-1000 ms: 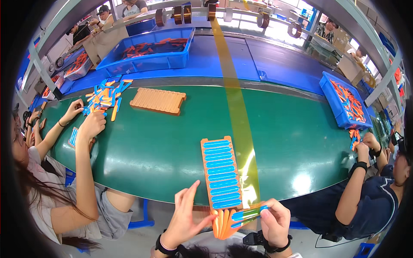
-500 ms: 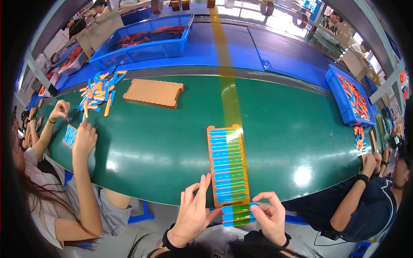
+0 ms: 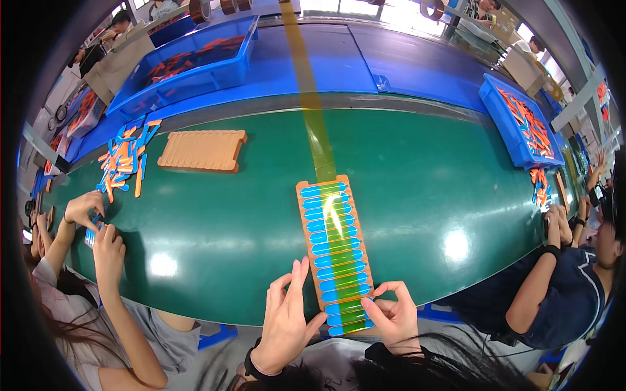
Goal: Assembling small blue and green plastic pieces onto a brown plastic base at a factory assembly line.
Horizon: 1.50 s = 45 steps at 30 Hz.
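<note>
A long orange-brown slotted tray [image 3: 302,186] lies lengthwise before me, its slots filled with blue rounded sticks [image 3: 314,227]. Clear amber tape [image 3: 315,137] stretches from the far side over the middle of the sticks. At the near end, a few blue sticks [image 3: 334,320] under the tape stick out past the tray. My right hand [image 3: 396,319] pinches the right edge of this taped row between thumb and bent forefinger. My left hand [image 3: 285,320] has its fingers stretched upright by the tray's left side, thumb spread toward the row's left edge; whether the thumb touches is unclear.
A second, bare orange tray [image 3: 202,150] lies at the far left, beside a pile of blue and orange sticks [image 3: 124,156]. Blue bins [image 3: 521,124] of sticks stand far right and far left [image 3: 186,68]. People work at both sides; tape rolls [image 3: 200,10] hang above.
The tape has shifted from the sticks' right half toward their middle. Both my hands stay at the tray's near end. The left co-worker's hands have come together. The whole view has shifted.
</note>
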Available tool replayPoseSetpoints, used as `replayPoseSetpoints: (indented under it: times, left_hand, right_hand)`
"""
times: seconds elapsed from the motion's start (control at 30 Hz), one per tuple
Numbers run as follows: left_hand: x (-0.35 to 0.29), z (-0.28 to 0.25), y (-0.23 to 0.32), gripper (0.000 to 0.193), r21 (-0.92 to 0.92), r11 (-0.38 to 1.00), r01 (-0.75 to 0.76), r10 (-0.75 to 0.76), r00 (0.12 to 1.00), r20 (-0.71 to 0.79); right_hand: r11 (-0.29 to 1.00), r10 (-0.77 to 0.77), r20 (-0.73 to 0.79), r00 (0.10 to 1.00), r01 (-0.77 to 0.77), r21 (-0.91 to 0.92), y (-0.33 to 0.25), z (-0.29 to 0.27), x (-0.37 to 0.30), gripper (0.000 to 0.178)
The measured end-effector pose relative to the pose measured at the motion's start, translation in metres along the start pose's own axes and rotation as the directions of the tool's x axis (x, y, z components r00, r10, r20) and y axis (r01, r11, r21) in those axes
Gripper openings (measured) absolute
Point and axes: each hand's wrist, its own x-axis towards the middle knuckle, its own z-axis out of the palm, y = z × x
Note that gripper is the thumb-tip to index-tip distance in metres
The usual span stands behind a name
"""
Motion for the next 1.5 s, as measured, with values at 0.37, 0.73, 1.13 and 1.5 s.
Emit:
replayPoseSetpoints:
  times: [0.37, 0.73, 1.13, 1.5]
  left_hand:
    - [-0.016, -0.010, -0.023, 0.057, 0.323, 0.843, -0.431, 0.436, 0.898, 0.060]
    - [-0.007, -0.020, -0.021, 0.050, 0.224, 0.857, -0.463, 0.454, 0.886, 0.096]
    - [0.013, -0.030, -0.017, 0.050, 0.230, 0.792, -0.566, 0.504, 0.818, 0.278]
    - [0.009, -0.029, -0.009, 0.058, 0.330, 0.705, -0.627, 0.530, 0.776, 0.342]
  right_hand:
    - [0.992, 0.004, -0.002, 1.000, -0.004, -0.127, 0.000, 0.001, 0.000, 0.022]
    - [0.993, -0.022, -0.023, 0.999, 0.019, -0.114, 0.002, 0.003, -0.002, 0.022]
    - [0.994, -0.011, -0.010, 1.000, 0.010, -0.105, -0.002, 0.002, 0.001, 0.022]
    - [0.919, -0.273, 0.021, 0.962, 0.267, -0.291, -0.042, -0.015, 0.004, 0.022]
